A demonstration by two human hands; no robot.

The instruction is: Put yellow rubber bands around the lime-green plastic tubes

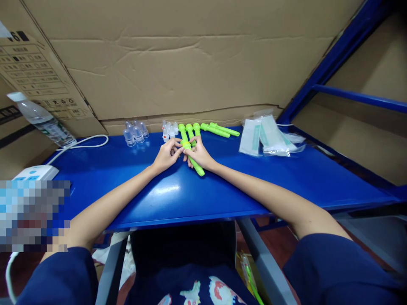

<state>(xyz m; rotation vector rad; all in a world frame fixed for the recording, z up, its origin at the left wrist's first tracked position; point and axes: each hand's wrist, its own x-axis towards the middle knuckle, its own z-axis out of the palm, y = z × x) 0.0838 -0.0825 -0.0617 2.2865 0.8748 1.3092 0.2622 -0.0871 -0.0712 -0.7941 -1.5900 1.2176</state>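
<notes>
Left hand (166,155) and right hand (201,156) grasp one green plastic stick (196,166) over desk (203,197); carton print (14,37) apparently reads "V6".

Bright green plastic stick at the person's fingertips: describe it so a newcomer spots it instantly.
On the glossy blue tabletop, find where the bare left hand and bare right hand meet. Between them, a slender bright green plastic stick slants toward the tabletop's front edge. Unlike the other bright green sticks lying behind, toward the brown cardboard wall, its end juts out between the hands.
</notes>
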